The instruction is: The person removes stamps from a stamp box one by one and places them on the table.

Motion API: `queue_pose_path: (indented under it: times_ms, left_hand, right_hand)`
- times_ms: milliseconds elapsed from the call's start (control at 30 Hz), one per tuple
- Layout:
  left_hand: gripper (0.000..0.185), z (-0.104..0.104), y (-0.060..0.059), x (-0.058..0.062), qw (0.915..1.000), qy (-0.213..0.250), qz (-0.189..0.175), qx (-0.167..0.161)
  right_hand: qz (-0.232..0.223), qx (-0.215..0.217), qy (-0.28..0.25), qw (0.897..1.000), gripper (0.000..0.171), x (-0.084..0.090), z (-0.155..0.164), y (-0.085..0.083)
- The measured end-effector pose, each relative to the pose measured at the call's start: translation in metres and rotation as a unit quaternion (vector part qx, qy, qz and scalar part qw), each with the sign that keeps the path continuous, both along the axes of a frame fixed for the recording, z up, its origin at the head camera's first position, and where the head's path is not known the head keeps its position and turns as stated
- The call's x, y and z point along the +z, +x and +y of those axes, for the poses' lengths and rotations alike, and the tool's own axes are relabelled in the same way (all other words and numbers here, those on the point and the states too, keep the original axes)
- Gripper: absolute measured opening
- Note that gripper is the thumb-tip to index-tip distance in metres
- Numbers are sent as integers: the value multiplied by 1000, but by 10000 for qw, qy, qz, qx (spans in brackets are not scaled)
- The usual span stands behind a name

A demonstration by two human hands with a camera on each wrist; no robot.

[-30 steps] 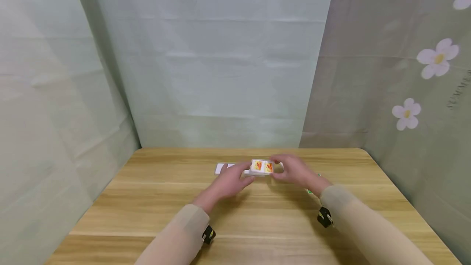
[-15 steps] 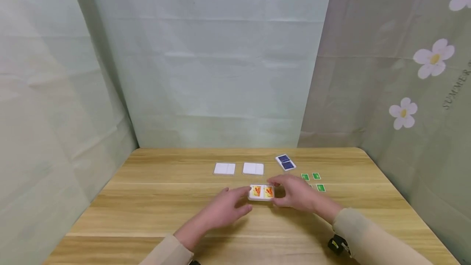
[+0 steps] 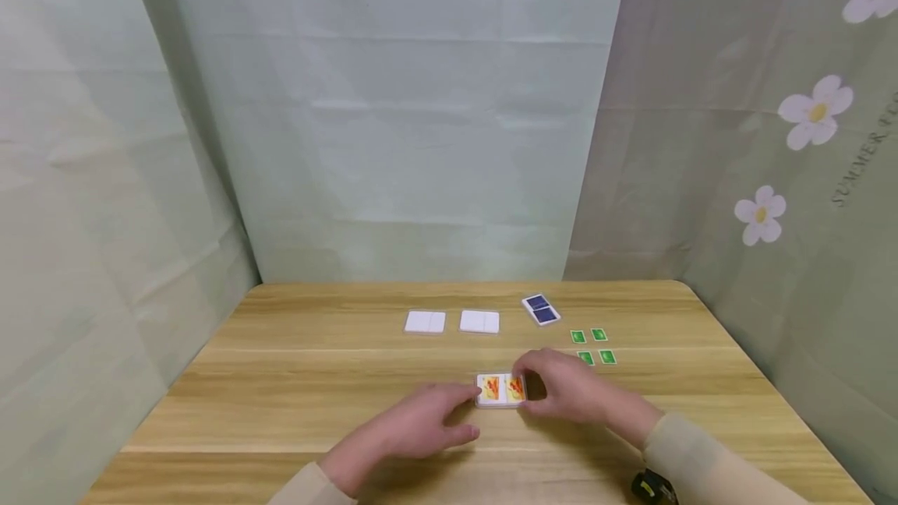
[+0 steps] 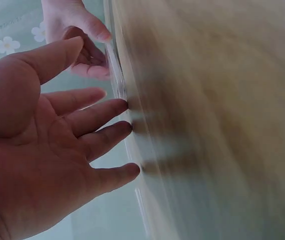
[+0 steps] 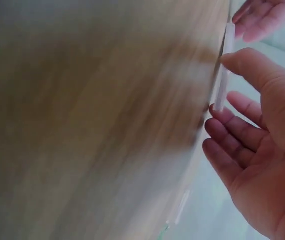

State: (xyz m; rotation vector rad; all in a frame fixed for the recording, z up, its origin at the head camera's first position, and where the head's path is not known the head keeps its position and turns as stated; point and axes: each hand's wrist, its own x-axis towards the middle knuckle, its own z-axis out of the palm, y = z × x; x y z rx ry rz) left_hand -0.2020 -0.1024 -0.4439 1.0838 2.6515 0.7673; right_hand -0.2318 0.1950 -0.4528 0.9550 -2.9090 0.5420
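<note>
A white card (image 3: pixel 501 391) with two orange-and-yellow pictures lies on the front half of the wooden table. Its edge looks thick and clear in the right wrist view. My right hand (image 3: pixel 567 390) pinches the card's right end, thumb at the near edge and fingers at the far edge. On the left side my left hand (image 3: pixel 422 418) has its fingers extended, the index fingertip right at the card's left edge. From the left wrist, several fingertips of that left hand (image 4: pixel 62 135) rest on the tabletop, thumb held apart.
Two blank white cards (image 3: pixel 424 322) lie side by side farther back. To their right is a tilted card with two dark blue panels (image 3: pixel 541 309). Several small green squares (image 3: pixel 599 334) are grouped beyond my right hand. Pale cloth (image 3: pixel 421 139) hangs behind the table (image 3: pixel 316 365).
Both hands and the picture card have come back toward my body from the row of white cards. The blue-panelled card and green squares, hidden at first, now show.
</note>
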Motion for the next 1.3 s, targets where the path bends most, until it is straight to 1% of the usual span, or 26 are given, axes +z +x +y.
queue_pose_path:
  times_ms: [67, 200, 333, 433, 500, 633, 733, 833, 900, 967, 1133, 1300]
  left_hand:
    - [59, -1, 1, -1, 9999, -43, 103, -61]
    - [62, -1, -1, -1, 9997, -145, 204, 53]
    - [65, 4, -9, 0, 9995, -140, 269, 96]
    - [64, 10, -17, 0, 9991, -124, 391, 81]
    - [62, 14, -21, -1, 9989, -161, 426, 127]
    - [64, 21, -25, -1, 9983, -294, 460, 204]
    - [70, 26, -26, -1, 9967, -536, 550, 245]
    - [75, 30, -27, -1, 9935, -829, 723, 303]
    - [76, 32, -27, -1, 9916, -952, 804, 343]
    - [75, 33, -27, -1, 9910, -972, 839, 365]
    - [71, 36, -30, -1, 9921, -840, 852, 386]
    - [70, 37, -32, -1, 9926, -799, 821, 392]
  right_hand:
    - [49, 51, 61, 10000, 37, 0, -1, 4]
    - [93, 152, 145, 9997, 35, 2, -5, 10]
    - [54, 172, 143, 9997, 34, 2, -7, 13]
    - [-140, 225, -50, 9996, 36, 2, -6, 13]
    - [-364, 246, -241, 9987, 38, 2, -4, 14]
    - [-813, 254, -582, 9947, 51, 1, 0, 16]
    - [-1109, 207, -720, 9910, 61, 3, 2, 18]
    - [-1283, 152, -746, 9888, 65, 5, 3, 20]
    - [-1357, 114, -739, 9879, 66, 6, 3, 20]
    - [-1378, 57, -732, 9877, 65, 7, 3, 20]
    - [-1364, -78, -775, 9876, 61, 6, 4, 18]
    - [-1387, -101, -768, 9873, 61, 5, 5, 16]
